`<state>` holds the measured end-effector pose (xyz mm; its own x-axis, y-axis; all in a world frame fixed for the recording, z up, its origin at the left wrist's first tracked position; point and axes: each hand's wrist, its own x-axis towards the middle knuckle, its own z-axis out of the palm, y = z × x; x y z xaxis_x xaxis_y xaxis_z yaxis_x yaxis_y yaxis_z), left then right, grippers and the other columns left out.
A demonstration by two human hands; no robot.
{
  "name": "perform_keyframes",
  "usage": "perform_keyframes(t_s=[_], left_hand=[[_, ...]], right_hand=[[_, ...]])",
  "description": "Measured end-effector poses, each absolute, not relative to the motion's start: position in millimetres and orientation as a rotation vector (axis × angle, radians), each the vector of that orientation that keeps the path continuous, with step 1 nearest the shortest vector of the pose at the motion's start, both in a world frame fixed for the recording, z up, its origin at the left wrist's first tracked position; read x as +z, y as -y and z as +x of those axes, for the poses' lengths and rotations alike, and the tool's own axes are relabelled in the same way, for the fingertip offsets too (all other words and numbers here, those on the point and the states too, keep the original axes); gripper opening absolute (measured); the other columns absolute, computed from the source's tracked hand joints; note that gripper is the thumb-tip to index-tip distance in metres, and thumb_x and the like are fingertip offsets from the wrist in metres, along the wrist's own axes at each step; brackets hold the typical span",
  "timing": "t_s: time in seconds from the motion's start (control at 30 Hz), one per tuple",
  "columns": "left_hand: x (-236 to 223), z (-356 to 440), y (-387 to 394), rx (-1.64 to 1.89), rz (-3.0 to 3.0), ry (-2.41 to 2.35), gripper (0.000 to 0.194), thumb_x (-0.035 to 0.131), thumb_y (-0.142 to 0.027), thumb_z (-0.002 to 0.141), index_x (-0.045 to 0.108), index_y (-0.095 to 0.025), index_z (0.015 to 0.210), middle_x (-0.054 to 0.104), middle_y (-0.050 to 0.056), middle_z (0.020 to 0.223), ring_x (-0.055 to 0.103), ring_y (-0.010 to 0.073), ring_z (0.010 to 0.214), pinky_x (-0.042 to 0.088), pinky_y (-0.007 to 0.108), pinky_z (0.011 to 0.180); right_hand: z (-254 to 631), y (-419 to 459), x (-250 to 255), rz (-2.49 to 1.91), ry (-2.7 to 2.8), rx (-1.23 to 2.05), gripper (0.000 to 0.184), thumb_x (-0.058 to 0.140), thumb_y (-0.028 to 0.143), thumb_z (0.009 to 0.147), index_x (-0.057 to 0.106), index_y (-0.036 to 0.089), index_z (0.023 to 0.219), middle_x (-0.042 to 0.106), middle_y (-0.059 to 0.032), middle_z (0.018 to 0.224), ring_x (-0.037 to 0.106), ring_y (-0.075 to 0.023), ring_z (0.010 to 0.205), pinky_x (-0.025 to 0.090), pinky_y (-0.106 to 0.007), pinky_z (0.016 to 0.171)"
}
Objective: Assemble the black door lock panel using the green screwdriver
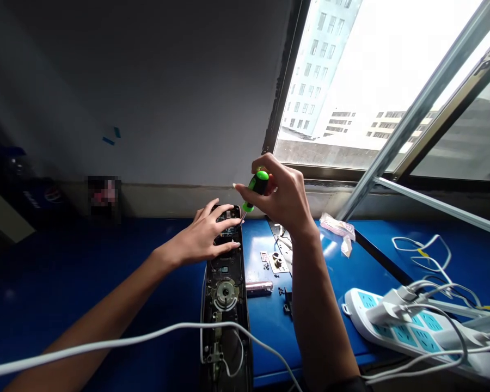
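Observation:
A long black opened device casing [224,272] lies lengthwise on the table, showing a circuit board near its far end and a round silver part midway. My left hand [206,231] rests across the far end, fingers spread over the board and touching the casing. In my right hand [283,193] is a green and black screwdriver [257,185], gripped by the handle and tilted. Its thin shaft points down to the casing's far right edge, beside my left fingertips; the exact contact of its tip is hard to make out.
Small screws [266,266], a metal plate [278,262] and a pinkish cylinder [259,288] lie right of the casing. A white power strip [359,321] with plugs and cables sits at right. One white cable [147,336] crosses the foreground. Behind stand a wall and window.

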<state>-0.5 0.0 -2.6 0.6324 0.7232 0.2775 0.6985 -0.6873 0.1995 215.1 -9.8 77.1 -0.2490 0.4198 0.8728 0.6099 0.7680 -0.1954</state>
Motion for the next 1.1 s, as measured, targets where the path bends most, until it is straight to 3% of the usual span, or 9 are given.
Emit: perform_keyframes(t_s=[0.17,0.43,0.53,0.6,0.77,0.93,1.1], left_hand=[[-3.1,-6.2,-2.9,0.585,2.682,-1.181,0.06,0.063,-0.064,0.093,0.057,-0.038,0.147,0.025,0.006,0.171,0.017,0.0455,0.157,0.034,0.068,0.121],[3.8,-13.2,-5.3,0.6,2.613,-1.156,0.065,0.07,-0.061,0.09,0.058,-0.034,0.148,0.026,0.009,0.17,0.031,0.0399,0.155,0.038,0.059,0.123],[0.2,-15.5,-8.1,0.613,2.605,-1.134,0.066,0.071,-0.062,0.088,0.058,-0.036,0.147,0.022,0.008,0.171,0.03,0.0399,0.155,0.037,0.058,0.124],[-2.6,-17.0,-10.3,0.629,2.619,-1.112,0.066,0.072,-0.064,0.087,0.059,-0.037,0.146,0.021,0.006,0.171,0.028,0.0405,0.156,0.036,0.058,0.125],[-2.4,-18.0,-10.9,0.63,2.631,-1.118,0.066,0.072,-0.066,0.085,0.06,-0.04,0.145,0.02,0.004,0.172,0.029,0.0412,0.155,0.037,0.059,0.124],[2.4,-16.4,-8.2,0.63,2.645,-1.109,0.065,0.07,-0.068,0.086,0.063,-0.035,0.142,0.023,0.006,0.171,0.03,0.0404,0.155,0.036,0.056,0.125],[3.5,-18.0,-8.5,0.605,2.624,-1.118,0.067,0.068,-0.073,0.085,0.063,-0.038,0.142,0.022,0.004,0.172,0.029,0.0421,0.155,0.036,0.058,0.125]], right_hand=[[209.5,10.0,77.7,-0.827,1.906,-0.257,0.031,0.081,0.045,0.086,0.062,0.021,0.085,0.059,0.0033,0.073,0.042,-0.0097,0.061,0.038,-0.028,0.059],[214.1,15.8,81.2,-0.75,2.048,-0.011,0.023,0.07,0.024,0.092,0.069,0.02,0.115,0.07,-0.0016,0.095,0.058,-0.0106,0.072,0.049,-0.026,0.067],[214.9,19.9,82.8,-0.718,2.127,0.047,0.041,0.061,0.01,0.086,0.064,0.022,0.125,0.07,-0.0009,0.099,0.061,-0.0115,0.077,0.05,-0.026,0.072],[213.7,20.3,82.0,-0.751,2.13,0.043,0.046,0.061,0.01,0.083,0.061,0.023,0.127,0.069,0.0012,0.093,0.058,-0.0109,0.072,0.047,-0.026,0.067],[210.1,15.6,77.7,-0.803,2.024,-0.03,0.023,0.066,0.018,0.088,0.065,0.022,0.111,0.063,0.0041,0.076,0.05,-0.0095,0.063,0.044,-0.026,0.065],[209.1,18.5,78.8,-0.777,2.071,-0.03,0.054,0.063,0.009,0.078,0.055,0.025,0.129,0.068,-0.0004,0.101,0.054,-0.0121,0.073,0.045,-0.027,0.067],[207.0,19.0,78.1,-0.822,2.062,-0.072,0.032,0.063,0.018,0.088,0.058,0.023,0.12,0.065,0.0001,0.091,0.049,-0.0119,0.069,0.044,-0.029,0.068]])
